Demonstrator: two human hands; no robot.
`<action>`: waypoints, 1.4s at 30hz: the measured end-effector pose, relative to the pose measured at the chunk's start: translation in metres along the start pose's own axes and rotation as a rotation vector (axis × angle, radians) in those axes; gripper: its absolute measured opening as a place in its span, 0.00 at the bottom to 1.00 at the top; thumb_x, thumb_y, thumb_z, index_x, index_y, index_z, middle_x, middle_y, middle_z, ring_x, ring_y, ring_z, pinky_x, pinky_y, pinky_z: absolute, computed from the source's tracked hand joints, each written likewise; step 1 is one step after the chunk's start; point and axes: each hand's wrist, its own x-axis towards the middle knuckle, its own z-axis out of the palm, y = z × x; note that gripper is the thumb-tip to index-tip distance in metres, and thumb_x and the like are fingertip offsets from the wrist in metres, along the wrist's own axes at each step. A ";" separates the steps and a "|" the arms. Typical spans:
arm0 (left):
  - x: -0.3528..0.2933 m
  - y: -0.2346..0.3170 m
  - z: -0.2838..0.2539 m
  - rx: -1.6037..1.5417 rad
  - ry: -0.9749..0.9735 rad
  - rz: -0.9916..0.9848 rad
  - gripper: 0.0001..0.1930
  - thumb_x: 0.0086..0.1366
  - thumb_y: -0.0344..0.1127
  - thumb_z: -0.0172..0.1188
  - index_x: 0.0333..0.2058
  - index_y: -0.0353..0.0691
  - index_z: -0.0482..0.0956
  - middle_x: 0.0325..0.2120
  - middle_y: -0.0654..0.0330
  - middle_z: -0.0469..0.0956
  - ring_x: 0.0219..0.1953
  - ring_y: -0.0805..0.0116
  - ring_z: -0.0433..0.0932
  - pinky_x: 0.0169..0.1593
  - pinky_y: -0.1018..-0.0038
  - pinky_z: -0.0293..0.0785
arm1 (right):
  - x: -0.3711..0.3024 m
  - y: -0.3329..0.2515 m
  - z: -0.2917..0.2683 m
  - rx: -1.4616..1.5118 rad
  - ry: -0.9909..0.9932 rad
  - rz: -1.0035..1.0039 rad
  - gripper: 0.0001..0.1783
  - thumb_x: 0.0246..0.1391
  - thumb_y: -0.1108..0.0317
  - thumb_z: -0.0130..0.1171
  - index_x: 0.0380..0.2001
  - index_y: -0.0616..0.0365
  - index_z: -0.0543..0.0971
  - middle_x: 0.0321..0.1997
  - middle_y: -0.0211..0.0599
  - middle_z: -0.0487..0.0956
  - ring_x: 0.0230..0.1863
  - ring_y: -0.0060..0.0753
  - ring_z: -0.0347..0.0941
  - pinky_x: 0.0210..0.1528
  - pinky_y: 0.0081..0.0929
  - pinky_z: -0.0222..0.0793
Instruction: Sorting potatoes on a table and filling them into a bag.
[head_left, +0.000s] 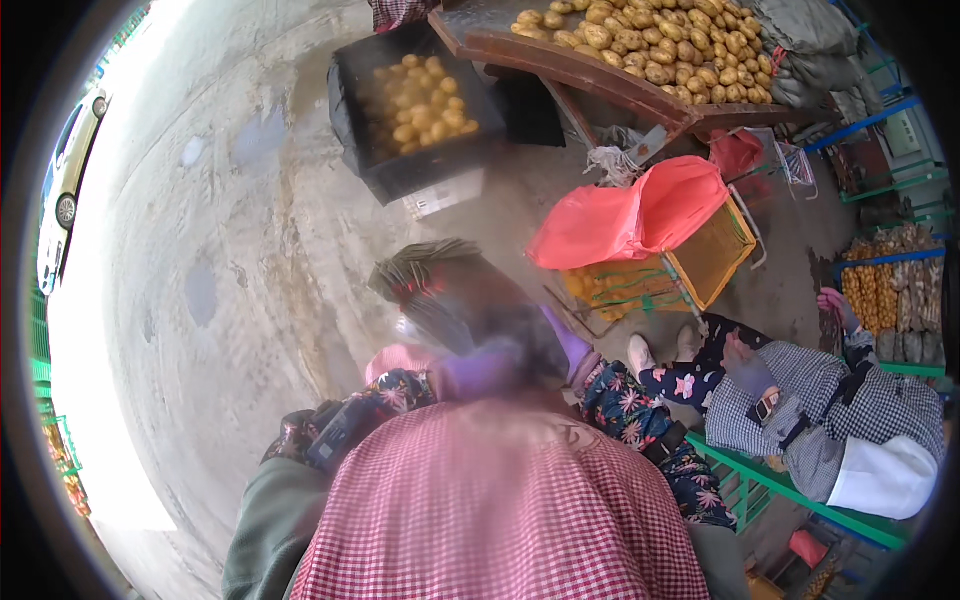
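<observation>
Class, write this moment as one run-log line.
left hand: at bag, grip blurred | right hand: at bag, grip unclear | potatoes: in black box, more heaped on table

Produce yard with heaped potatoes [672,48]
</observation>
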 end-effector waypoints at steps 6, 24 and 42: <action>-0.032 -0.046 0.030 -0.332 0.196 0.039 0.09 0.60 0.30 0.47 0.35 0.37 0.75 0.30 0.54 0.73 0.30 0.68 0.75 0.35 0.74 0.72 | -0.089 0.131 0.059 0.315 0.847 0.049 0.11 0.49 0.70 0.49 0.38 0.57 0.73 0.34 0.37 0.76 0.36 0.33 0.73 0.39 0.25 0.68; -0.001 -0.020 -0.024 1.465 -0.312 0.162 0.10 0.60 0.37 0.51 0.37 0.38 0.74 0.31 0.63 0.73 0.33 0.75 0.71 0.35 0.78 0.69 | -0.086 0.139 0.051 -1.012 0.693 0.517 0.16 0.57 0.68 0.37 0.45 0.61 0.68 0.48 0.40 0.69 0.50 0.32 0.65 0.50 0.25 0.62; 0.017 0.014 -0.037 0.744 -0.439 -0.080 0.21 0.64 0.46 0.45 0.52 0.41 0.64 0.48 0.62 0.67 0.49 0.68 0.67 0.52 0.72 0.63 | -0.040 0.152 0.038 -0.274 0.442 0.434 0.20 0.56 0.66 0.39 0.52 0.58 0.64 0.48 0.39 0.69 0.50 0.29 0.65 0.52 0.24 0.61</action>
